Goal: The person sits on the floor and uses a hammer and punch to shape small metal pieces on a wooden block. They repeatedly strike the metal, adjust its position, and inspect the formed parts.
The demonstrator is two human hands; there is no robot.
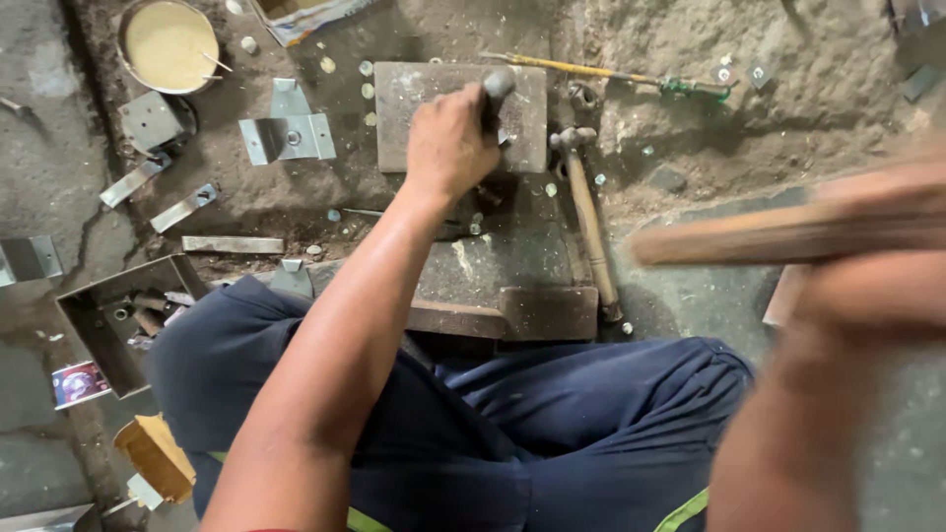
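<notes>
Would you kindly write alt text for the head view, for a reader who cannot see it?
Seen from above, a seated person's left hand holds a metal punch upright on a steel block, while the blurred right hand raises a wooden handle. A spare hammer and metal brackets lie on the dirty floor.

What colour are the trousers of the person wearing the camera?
Dark navy blue trousers, with a yellow-green stripe near the bottom edge; seen in the head view.

A person sits on a dusty floor, seen from above. The left hand grips a metal punch upright on a steel block. The right hand, blurred, holds a wooden handle. A hammer lies beside the block, with a round tin nearby.
</notes>
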